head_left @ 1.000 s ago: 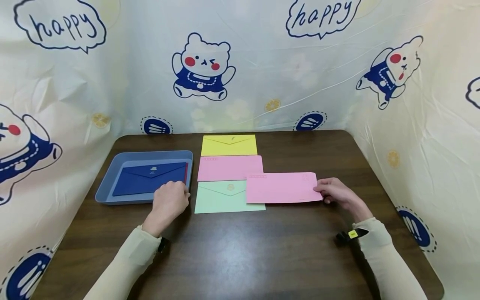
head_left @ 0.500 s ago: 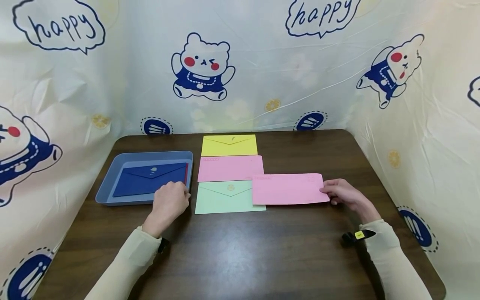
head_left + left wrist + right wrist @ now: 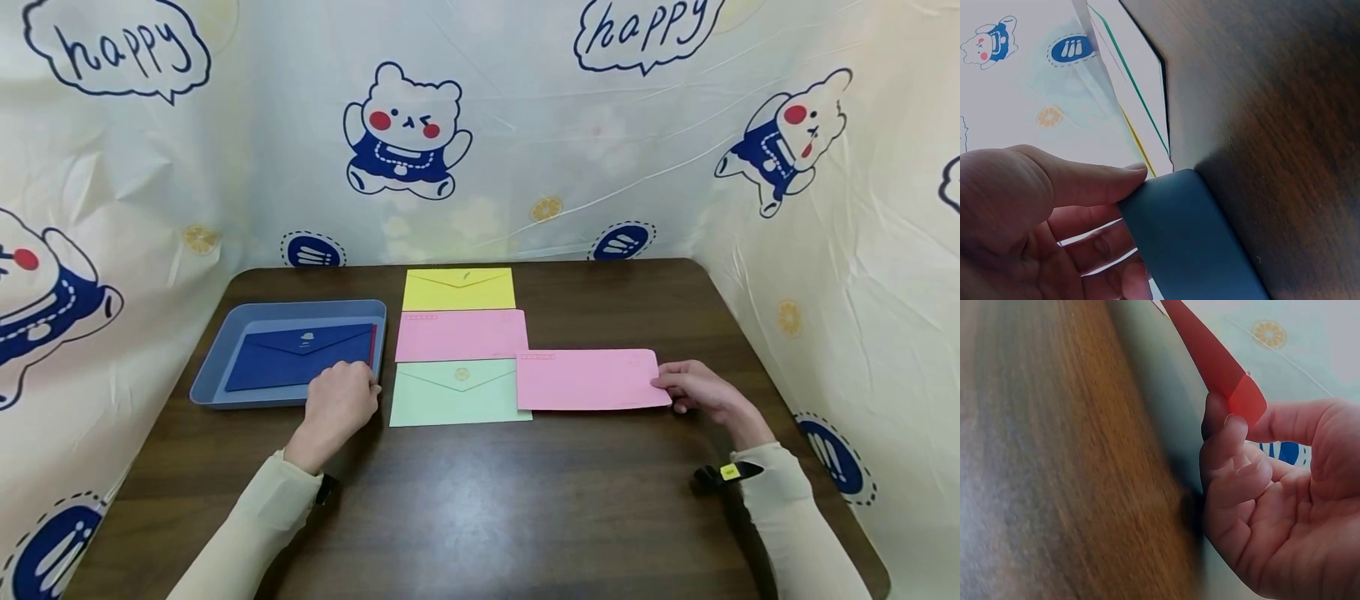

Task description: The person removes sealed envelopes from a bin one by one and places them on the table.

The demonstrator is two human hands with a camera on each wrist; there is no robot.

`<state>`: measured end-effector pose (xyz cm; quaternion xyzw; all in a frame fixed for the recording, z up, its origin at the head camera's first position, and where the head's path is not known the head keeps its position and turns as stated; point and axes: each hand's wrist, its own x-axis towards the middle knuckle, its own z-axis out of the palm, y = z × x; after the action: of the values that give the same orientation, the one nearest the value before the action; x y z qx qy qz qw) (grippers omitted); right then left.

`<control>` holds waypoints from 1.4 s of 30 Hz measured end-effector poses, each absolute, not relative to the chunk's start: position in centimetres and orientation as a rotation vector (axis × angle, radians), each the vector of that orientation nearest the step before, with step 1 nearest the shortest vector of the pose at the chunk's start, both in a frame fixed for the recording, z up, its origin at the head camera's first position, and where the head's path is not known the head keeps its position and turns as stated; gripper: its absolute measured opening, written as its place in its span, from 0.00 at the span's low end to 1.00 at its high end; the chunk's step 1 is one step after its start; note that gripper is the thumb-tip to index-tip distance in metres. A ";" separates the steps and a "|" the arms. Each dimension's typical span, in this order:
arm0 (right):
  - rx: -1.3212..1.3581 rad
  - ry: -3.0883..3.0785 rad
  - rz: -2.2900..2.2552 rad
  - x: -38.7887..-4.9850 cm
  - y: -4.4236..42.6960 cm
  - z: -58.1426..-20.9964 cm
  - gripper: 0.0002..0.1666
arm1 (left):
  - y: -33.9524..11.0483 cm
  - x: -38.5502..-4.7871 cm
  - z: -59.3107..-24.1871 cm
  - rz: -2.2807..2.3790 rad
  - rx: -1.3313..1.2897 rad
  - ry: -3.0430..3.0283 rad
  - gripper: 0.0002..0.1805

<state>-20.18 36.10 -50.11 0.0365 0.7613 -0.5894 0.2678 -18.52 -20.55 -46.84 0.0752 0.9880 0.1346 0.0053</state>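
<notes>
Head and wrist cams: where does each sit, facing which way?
Head: on the head, facing forward and down at the table, tray and envelopes; sleeves, left hand and right hand show.
Left wrist: on that wrist, facing the left hand gripping the tray's corner; only that hand shows.
Right wrist: on that wrist, facing the right hand and its pinched envelope; only that hand shows.
Shared: head and left wrist both show the left hand on the tray.
</notes>
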 end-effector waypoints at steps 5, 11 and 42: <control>0.106 2.063 -1.580 -20.1 36.5 -50.1 0.06 | -20.5 -18.5 -46.8 0.436 0.229 3.088 0.14; 0.106 2.065 -1.569 -19.9 37.0 -50.0 0.07 | -20.5 -18.5 -46.8 0.441 0.227 3.082 0.14; 0.098 2.138 -1.494 -19.3 38.2 -49.8 0.11 | -20.5 -18.3 -46.6 0.446 0.224 3.089 0.16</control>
<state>-19.33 38.23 -49.81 0.0364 0.7905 -0.5521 0.2626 -18.35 -20.53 -46.63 0.0716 0.9872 0.1426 0.0063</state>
